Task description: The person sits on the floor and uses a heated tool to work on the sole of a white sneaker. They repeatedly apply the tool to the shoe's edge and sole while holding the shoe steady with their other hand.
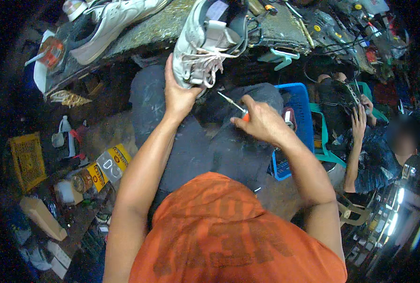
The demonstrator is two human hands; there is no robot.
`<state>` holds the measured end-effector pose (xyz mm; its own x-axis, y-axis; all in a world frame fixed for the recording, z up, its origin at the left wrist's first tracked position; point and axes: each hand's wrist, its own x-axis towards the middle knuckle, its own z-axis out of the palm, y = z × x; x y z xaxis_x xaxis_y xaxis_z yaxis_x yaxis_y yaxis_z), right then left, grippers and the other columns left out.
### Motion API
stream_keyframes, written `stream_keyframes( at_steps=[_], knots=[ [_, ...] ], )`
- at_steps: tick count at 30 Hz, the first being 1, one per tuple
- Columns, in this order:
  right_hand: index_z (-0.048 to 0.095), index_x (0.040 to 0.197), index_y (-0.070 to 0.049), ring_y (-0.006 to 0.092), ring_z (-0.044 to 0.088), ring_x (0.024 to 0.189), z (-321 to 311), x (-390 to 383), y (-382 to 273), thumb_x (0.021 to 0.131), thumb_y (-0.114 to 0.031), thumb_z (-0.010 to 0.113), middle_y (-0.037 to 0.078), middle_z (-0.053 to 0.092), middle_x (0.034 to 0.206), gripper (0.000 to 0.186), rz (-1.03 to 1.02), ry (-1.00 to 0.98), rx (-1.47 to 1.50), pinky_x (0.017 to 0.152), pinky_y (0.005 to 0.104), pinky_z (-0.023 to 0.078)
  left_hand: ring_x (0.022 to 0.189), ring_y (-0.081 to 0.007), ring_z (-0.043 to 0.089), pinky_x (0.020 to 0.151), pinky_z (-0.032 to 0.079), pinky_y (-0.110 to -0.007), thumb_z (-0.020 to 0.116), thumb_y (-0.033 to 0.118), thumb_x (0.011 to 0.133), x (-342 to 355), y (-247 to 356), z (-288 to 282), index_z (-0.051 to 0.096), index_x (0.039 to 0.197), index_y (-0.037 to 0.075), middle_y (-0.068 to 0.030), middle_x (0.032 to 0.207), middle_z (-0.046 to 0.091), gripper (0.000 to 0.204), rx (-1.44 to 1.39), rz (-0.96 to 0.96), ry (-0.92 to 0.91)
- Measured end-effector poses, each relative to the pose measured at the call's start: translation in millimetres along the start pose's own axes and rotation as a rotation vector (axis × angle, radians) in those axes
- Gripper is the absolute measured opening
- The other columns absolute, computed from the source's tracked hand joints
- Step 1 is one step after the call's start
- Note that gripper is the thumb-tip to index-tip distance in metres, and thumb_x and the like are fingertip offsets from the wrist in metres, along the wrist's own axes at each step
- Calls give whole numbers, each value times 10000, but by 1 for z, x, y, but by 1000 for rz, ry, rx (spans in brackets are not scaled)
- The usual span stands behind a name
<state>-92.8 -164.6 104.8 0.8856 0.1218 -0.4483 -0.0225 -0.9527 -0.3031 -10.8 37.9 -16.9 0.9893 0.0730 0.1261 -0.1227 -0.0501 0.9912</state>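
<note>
My left hand (pixel 181 98) is closed round the toe end of a white sneaker (pixel 203 52) with loosely tied pale laces. The sneaker is raised above my lap at the near edge of the workbench, its opening turned away from me. In my right hand (pixel 263 121) is an awl (pixel 232 103) with an orange handle and a thin metal shaft. Its tip points up and left, a short way from the sneaker and not touching it. My fingers cover most of the handle.
Another white sneaker (pixel 120 30) lies on the worn workbench (pixel 148 35), near an orange-red container (pixel 52 51). Tools and cables clutter its right side. A blue plastic basket (pixel 306 127) stands right of my knees. Beyond it sits another person (pixel 377 160). Boxes (pixel 42 218) lie lower left.
</note>
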Motion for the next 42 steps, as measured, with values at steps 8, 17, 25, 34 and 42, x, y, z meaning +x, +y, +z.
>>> stream_keyframes(
  at_steps=[8,17,25,34,42],
  knots=[
    [562,1153,13,417,715,930,-19,37,-29,884,-306,693,255,725,943,437,-46,-98,-392,817,500,579,1295,-306,561,1075,455,-384,888,59,671,3,-13,4,265,1545,106,-189,1421,535,1075,86,57,73],
    [601,1110,28,391,721,959,-49,42,-57,865,-281,689,247,729,958,404,-118,-125,-513,816,478,585,1287,-294,567,1073,458,-387,855,52,668,6,32,-7,275,1551,107,-183,1444,537,1058,194,-70,29],
    [607,1056,0,370,718,903,-90,17,-68,789,-211,745,190,730,918,367,-307,-105,-547,784,475,574,1211,-252,626,1042,467,-320,793,47,605,37,85,-80,314,1560,13,-194,1352,626,1069,410,-101,-175],
    [654,968,9,376,731,837,-80,35,-80,775,-224,742,218,728,880,316,-383,38,-576,752,461,583,1221,-313,632,1038,481,-359,803,105,636,38,104,-84,290,1569,36,-228,1332,631,1067,494,-124,-212],
    [757,904,-40,306,756,875,-85,47,-101,829,-155,656,165,760,920,171,-451,-8,-700,728,423,605,1179,-356,656,1005,513,-400,797,149,662,32,109,-78,297,1571,69,-253,1285,649,1040,591,-48,-171]
  ],
)
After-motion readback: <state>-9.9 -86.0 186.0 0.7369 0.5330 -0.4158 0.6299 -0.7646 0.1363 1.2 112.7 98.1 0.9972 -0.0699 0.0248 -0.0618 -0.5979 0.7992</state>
